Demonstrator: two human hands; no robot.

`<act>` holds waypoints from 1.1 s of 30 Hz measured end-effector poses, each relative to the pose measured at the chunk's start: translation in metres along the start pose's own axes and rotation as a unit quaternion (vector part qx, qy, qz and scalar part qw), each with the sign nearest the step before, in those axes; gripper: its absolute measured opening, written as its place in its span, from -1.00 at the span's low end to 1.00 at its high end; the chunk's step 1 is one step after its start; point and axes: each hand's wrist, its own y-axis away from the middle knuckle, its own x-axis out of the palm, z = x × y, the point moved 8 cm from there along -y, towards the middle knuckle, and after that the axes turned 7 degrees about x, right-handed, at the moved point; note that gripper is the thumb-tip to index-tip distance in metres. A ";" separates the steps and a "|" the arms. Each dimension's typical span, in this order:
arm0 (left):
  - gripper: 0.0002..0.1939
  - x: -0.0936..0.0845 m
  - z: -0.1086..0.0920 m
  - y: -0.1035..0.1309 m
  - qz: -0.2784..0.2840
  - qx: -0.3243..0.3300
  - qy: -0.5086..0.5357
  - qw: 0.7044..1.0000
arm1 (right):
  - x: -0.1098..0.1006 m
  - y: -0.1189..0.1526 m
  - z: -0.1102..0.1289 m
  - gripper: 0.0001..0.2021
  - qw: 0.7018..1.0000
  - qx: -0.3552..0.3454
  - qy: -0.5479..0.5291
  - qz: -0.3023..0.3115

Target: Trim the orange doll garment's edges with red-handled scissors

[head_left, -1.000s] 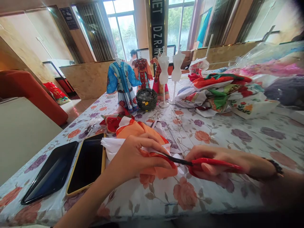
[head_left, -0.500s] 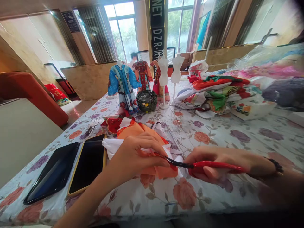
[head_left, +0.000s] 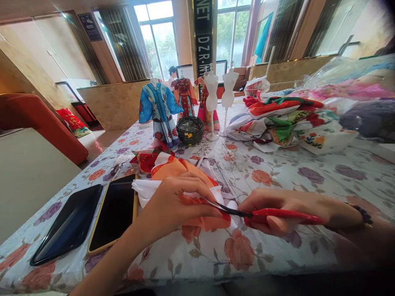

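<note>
- Pinching orange cloth point(head_left: 174, 169) at a red-trimmed edge with the left hand point(head_left: 182, 201), thumb and forefinger drawn nearly together, palm turned down
- Gripping red-handled scissors point(head_left: 262, 213) in the right hand point(head_left: 286, 201), fingers curled round the handles, a dark beaded bracelet point(head_left: 362, 214) on that wrist
- Aiming the dark blades leftward at the cloth edge between left thumb and forefinger; cannot tell the spread of the blades, with the tips partly hidden there
- Working near the front of a flowered tablecloth point(head_left: 173, 250), with the orange cloth bunched under and beyond the left hand and white cloth point(head_left: 147, 190) just beside the left wrist
- Having a yellow-edged phone point(head_left: 112, 218) and a black phone point(head_left: 66, 224) side by side, left of the left forearm
- Facing a dark woven basket point(head_left: 193, 140), a blue robe point(head_left: 160, 107) on a stand, and two bare white dress forms, well beyond both hands
- Reading "NET" and "DZR" down a black upright sign point(head_left: 202, 37) behind the forms, with the lower letters partly covered
- Finding characters too small to read on a dark wall sign point(head_left: 89, 27) and on a red bag point(head_left: 72, 121), far left
</note>
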 end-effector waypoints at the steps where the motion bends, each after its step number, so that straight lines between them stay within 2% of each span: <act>1: -0.95 0.000 0.001 0.000 0.001 -0.006 0.004 1.000 | -0.001 0.000 -0.002 -0.65 1.000 -0.004 0.001 0.000; 4: -0.94 0.000 0.002 0.001 -0.002 -0.014 0.012 1.000 | 0.001 0.000 -0.008 -0.67 1.000 -0.010 -0.016 0.021; 7: -0.94 0.000 0.003 0.001 -0.001 -0.018 0.008 1.000 | -0.005 0.002 -0.009 -0.74 0.999 -0.009 -0.031 -0.025; 9: -0.94 0.000 0.003 0.001 0.001 -0.022 0.005 1.000 | -0.004 0.002 -0.008 -0.76 0.999 0.005 -0.041 -0.033; 13: -0.92 -0.002 0.004 0.001 -0.006 -0.035 0.000 0.999 | 0.005 0.001 -0.003 -0.71 0.999 0.019 -0.033 0.023; 17: -0.92 -0.003 0.004 0.002 -0.008 -0.037 -0.002 0.999 | 0.002 0.001 0.004 -0.66 1.000 0.000 -0.004 -0.006; 22: -0.91 -0.003 0.003 0.002 -0.001 -0.040 -0.007 0.999 | -0.002 0.003 0.002 -0.72 0.999 0.007 0.011 -0.051; 26: -0.90 -0.003 0.004 0.002 -0.001 -0.039 -0.011 0.999 | 0.004 0.001 0.004 -0.73 1.000 -0.014 -0.025 -0.007; 30: -0.91 -0.004 0.005 0.002 -0.008 -0.035 -0.015 0.999 | 0.003 0.003 0.008 -0.62 0.999 -0.027 -0.026 -0.037; 33: -0.89 -0.004 0.006 0.002 -0.012 -0.036 -0.014 0.999 | 0.008 0.004 0.010 -0.50 0.999 -0.028 -0.035 -0.026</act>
